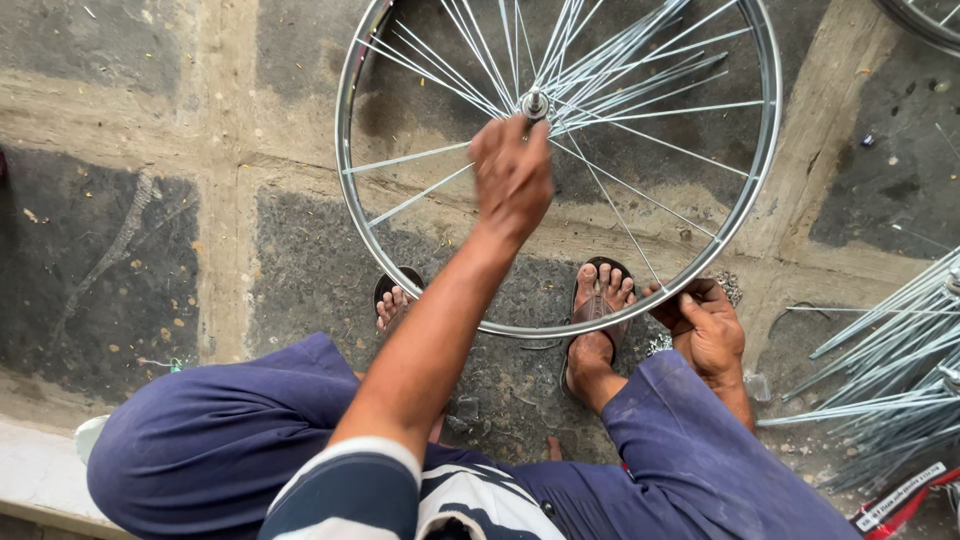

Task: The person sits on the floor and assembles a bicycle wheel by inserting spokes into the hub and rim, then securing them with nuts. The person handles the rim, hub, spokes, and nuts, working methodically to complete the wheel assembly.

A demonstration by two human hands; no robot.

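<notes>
A silver bicycle wheel rim [352,200] stands upright on the stone floor in front of me, with thin steel spokes [640,75] fanning out from its hub [535,102]. My left hand [512,172] reaches up to the hub, its fingers pinched together on a spoke end just below it. My right hand [706,328] grips the rim at its lower right edge, beside my right foot. My two sandalled feet [598,300] rest against the bottom of the rim.
A bundle of loose silver spokes [885,375] lies on the floor at the right, with a red packet [900,500] below it. Part of another wheel [925,22] shows at the top right corner. A pale stone step [40,470] runs along the bottom left.
</notes>
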